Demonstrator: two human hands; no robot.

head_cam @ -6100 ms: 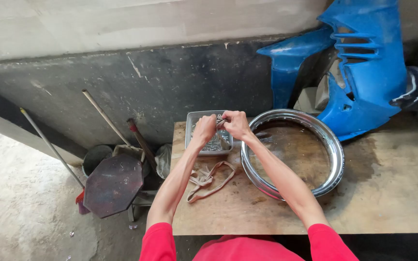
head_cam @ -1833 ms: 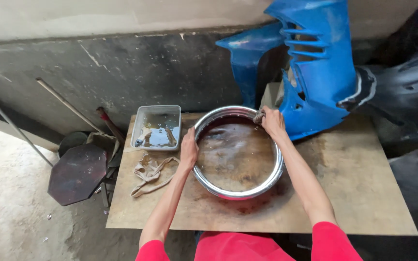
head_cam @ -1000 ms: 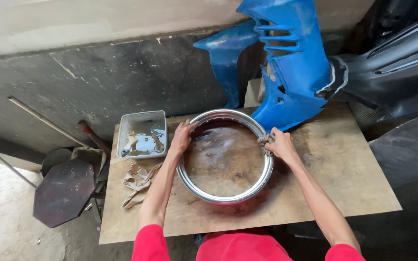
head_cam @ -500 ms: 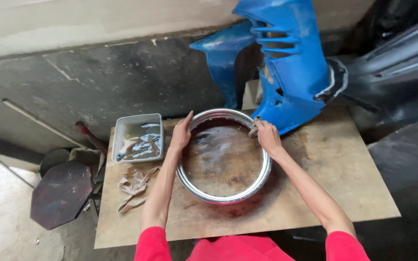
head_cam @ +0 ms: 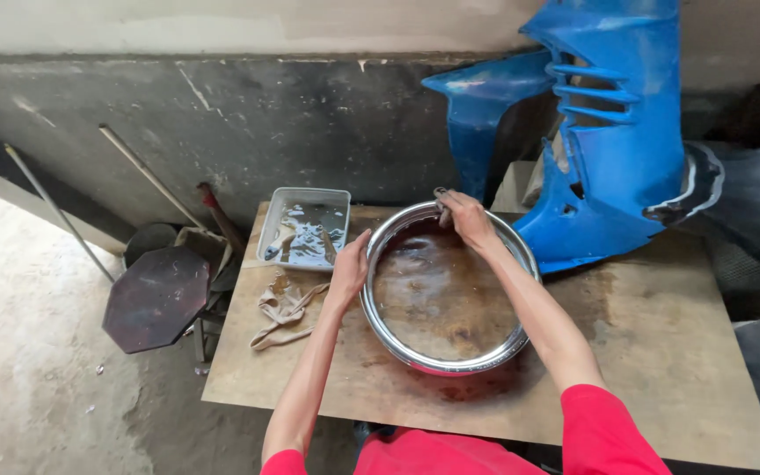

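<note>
Chromed steel is what we have under both hands: a bare wheel rim point(head_cam: 447, 290) lying flat on the stained plywood table point(head_cam: 661, 352), near its far edge. From the head camera, our left hand point(head_cam: 349, 264) presses flat and open-fingered against the rim's left side, while our right hand point(head_cam: 466, 215) is curled over the far edge, clenching a small dark pad or rag against the metal; what exactly it is we cannot tell. We judge the rim stiff and fairly heavy, and slick where it is wet, so a grip across opposite sides of the hoop suits it best. Left of it sits a shallow grey tray point(head_cam: 304, 229) holding cloudy water, with a crumpled beige cloth point(head_cam: 285, 308) just below. Blue plastic bodywork panels point(head_cam: 604, 132) lean behind the table, and a dark octagonal stool point(head_cam: 157, 295) stands to the left. We see no packages, labels or signs.
</note>
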